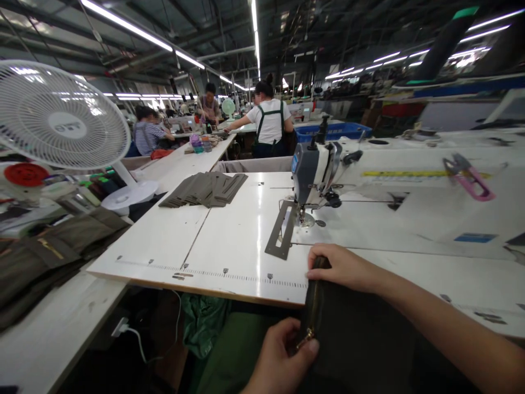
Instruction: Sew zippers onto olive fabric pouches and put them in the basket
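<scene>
At five o'clock in the head view, down by the near edge of the white sewing table, both hands are on a zip set in dark cloth. Here's the danger, as I read it: that cloth hangs below the tabletop, and its weight could drag the zip crooked if either pinch loosens. A slip by the left could let the metal slider run; a slip by the right, and the far end could fold over. Watch the slotted grey piece too! It lies at ten o'clock from the right hand, just beside the needle area of the sewing machine, and a careless swing of those knuckles could nudge it askew.

Now the positions! The zip spans the gap between the hands: toward one o'clock from the left hand, toward seven from the right. Right thumb and fingers pinch its far end; left thumb and fingers close about the near end, at the slider. Whether they grip the pull itself, I can't tell. Neither hand is spread, and they're apart.
</scene>
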`<state>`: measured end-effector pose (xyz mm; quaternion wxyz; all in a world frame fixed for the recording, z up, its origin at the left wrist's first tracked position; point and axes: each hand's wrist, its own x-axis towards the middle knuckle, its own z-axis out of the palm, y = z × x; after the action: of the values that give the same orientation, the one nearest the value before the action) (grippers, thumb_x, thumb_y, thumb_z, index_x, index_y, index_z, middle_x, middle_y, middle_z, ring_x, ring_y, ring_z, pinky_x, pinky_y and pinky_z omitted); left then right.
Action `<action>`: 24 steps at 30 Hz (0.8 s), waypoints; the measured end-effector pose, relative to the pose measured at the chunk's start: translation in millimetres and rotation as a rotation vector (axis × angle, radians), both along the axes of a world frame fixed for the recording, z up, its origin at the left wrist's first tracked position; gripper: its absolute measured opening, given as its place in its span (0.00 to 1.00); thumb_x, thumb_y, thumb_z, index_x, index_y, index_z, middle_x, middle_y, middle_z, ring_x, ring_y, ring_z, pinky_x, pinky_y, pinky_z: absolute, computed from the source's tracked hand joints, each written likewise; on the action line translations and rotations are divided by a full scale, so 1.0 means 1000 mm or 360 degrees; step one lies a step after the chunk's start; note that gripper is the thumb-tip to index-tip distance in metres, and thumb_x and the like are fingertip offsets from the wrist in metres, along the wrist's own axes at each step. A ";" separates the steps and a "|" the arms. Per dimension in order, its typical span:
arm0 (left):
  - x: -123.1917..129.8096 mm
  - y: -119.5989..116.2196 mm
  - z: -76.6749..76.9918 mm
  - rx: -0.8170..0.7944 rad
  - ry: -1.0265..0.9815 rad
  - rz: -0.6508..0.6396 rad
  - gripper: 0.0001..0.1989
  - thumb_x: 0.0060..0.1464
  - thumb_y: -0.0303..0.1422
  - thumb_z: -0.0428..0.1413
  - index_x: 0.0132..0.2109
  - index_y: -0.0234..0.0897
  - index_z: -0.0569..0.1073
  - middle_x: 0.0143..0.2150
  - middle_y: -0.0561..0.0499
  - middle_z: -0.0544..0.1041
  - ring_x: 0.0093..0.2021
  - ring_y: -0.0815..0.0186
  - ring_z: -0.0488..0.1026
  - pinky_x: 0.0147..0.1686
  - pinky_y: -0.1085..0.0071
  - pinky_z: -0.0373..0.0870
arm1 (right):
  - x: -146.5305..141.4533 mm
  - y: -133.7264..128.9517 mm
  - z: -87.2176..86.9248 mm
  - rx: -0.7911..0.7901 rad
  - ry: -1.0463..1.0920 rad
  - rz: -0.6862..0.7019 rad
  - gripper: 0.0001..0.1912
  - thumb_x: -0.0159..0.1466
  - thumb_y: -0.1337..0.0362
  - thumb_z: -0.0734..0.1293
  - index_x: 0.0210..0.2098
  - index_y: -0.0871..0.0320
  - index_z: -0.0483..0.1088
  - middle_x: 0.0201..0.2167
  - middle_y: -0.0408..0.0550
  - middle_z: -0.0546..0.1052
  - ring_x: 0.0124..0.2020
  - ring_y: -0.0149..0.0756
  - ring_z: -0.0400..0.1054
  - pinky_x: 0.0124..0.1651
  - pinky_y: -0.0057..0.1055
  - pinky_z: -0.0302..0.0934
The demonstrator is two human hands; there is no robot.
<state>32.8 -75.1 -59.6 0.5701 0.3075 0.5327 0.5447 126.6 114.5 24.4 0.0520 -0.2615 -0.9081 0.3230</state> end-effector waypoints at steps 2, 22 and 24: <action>-0.001 -0.005 -0.007 0.0004 -0.0020 -0.0059 0.28 0.40 0.52 0.61 0.35 0.29 0.70 0.29 0.50 0.72 0.33 0.65 0.69 0.34 0.73 0.62 | 0.008 0.000 -0.002 0.0019 0.0042 -0.0037 0.09 0.56 0.57 0.64 0.27 0.57 0.66 0.27 0.43 0.73 0.30 0.34 0.66 0.34 0.28 0.59; -0.029 0.064 0.080 0.0634 0.1777 -0.0345 0.31 0.46 0.46 0.61 0.55 0.38 0.68 0.53 0.42 0.71 0.52 0.52 0.67 0.54 0.59 0.57 | -0.021 0.055 -0.025 0.1174 0.0273 0.0029 0.19 0.68 0.62 0.48 0.35 0.58 0.67 0.31 0.49 0.75 0.34 0.34 0.70 0.38 0.28 0.60; -0.039 0.085 0.082 0.0775 0.1969 -0.0551 0.44 0.41 0.52 0.61 0.61 0.36 0.58 0.62 0.41 0.60 0.61 0.47 0.55 0.61 0.51 0.40 | 0.003 0.057 -0.016 0.1146 0.0299 -0.0113 0.20 0.68 0.62 0.46 0.39 0.58 0.67 0.38 0.51 0.75 0.41 0.36 0.69 0.44 0.31 0.60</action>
<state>-5.8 9.7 22.5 0.1546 0.7621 0.5658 0.2743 130.0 171.9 8.0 0.2349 -0.2269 -0.9452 0.0034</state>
